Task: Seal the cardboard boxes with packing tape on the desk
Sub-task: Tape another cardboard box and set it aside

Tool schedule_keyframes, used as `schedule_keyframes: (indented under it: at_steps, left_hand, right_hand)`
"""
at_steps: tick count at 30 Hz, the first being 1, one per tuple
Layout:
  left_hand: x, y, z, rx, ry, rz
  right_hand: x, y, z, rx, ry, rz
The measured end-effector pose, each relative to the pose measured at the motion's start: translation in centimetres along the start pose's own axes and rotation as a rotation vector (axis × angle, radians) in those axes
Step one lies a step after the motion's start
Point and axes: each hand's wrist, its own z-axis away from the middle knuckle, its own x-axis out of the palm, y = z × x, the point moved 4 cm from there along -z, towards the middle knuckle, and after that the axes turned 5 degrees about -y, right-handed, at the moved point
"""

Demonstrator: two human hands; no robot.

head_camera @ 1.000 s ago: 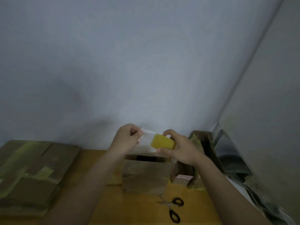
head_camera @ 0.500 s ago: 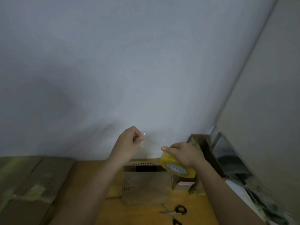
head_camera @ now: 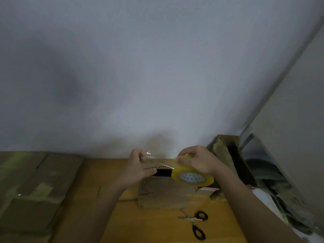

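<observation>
Above the box (head_camera: pixel 163 193) on the tabletop (head_camera: pixel 157 225) | right hand (head_camera: pixel 196 159) grips tape roll (head_camera: pixel 192 178) | left hand (head_camera: pixel 138 165) pinches tape end (head_camera: pixel 149 153) | scissors (head_camera: pixel 196 223) nearby

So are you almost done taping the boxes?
Partly. The big boxes on the left already wear tape. Now the left hand pinches a clear strip pulled from the yellow roll, which the right hand grips. The small box beneath is still open, and the scissors lie unused.

taped boxes (head_camera: pixel 26 193) cut off left
</observation>
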Motion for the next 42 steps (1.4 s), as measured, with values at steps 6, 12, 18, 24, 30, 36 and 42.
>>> schedule_keyframes:
  at_steps: [6,12,18,24,30,36,42]
  left_hand:
    - [0.1,-3.8,-1.3,0.024,-0.006,-0.201]
    - [0.7,-5.5,-2.3,0.048,-0.089,-0.103]
    - [1.5,-6.9,-3.1,0.076,-0.145,-0.262]
    - [1.4,-7.1,-4.1,0.073,-0.096,-0.332]
    - [1.4,-7.8,-4.1,0.08,-0.098,-0.293]
    - [0.7,-7.1,-2.2,-0.078,-0.215,0.236]
    - [-0.6,-7.2,-1.7,-0.142,0.112,0.162]
  right_hand:
    - [1.0,-2.4,-1.9,0.002,-0.086,0.164]
    - [1.3,-2.9,-3.4,0.022,-0.137,0.198]
    - [1.8,-2.3,-4.3,0.054,-0.15,0.195]
    - [3.2,-2.1,-5.0,0.091,-0.146,0.265]
    - [3.7,-1.1,-6.2,0.116,-0.158,0.261]
    - [4.2,-2.3,-6.3,0.053,-0.181,0.364]
    - [5.2,-3.4,-6.7,0.053,-0.22,0.516]
